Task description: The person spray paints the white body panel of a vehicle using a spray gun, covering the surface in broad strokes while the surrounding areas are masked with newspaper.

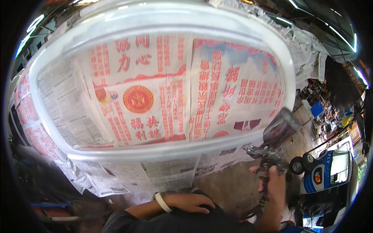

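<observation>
My right hand point(275, 182) is wrapped around the handle of a paint spray gun point(269, 158), which carries a dark, paint-stained cup point(283, 126) on top. Its nozzle points left, close to the lower right corner of a glossy white frame point(155, 152). Printed newspaper sheets point(175, 97) cover the area inside that frame, and more paper point(171, 173) hangs below it. My left hand point(192, 202) lies flat against the dark clothing on my body, fingers stretched out and holding nothing. A pale bangle point(162, 202) circles that wrist.
A small blue-and-white vehicle point(327, 173) stands at the right, beside a dark wheel point(297, 166). Cluttered goods and a blue box point(316, 109) lie farther back on the right. Crumpled white sheeting point(305, 50) hangs at the upper right. Concrete floor point(225, 186) shows below the frame.
</observation>
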A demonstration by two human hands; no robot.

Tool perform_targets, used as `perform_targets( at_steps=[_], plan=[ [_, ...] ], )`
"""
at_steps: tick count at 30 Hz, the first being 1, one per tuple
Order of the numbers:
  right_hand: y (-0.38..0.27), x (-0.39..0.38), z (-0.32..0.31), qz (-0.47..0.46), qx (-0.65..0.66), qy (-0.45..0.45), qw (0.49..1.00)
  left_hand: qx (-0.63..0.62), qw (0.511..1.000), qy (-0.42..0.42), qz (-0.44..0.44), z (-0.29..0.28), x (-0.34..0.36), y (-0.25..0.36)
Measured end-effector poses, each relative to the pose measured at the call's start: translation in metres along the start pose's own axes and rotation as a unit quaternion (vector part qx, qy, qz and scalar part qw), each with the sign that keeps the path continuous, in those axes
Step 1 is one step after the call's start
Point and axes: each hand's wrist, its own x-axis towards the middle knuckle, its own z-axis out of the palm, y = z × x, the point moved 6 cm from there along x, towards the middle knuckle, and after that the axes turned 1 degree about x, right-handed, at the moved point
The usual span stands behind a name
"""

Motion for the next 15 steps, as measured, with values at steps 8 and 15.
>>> perform_targets(
  at_steps=[8,15],
  plan=[
    [-0.227,0.03,0.029,-0.196,-0.002,-0.108,0.975,0.069,0.988,-0.104,0.094,-0.003,0.137,0.036],
    [-0.356,0.076,0.059,-0.28,-0.208,-0.085,0.933,-0.038,0.974,-0.152,0.16,0.033,0.204,0.01]
  ],
)
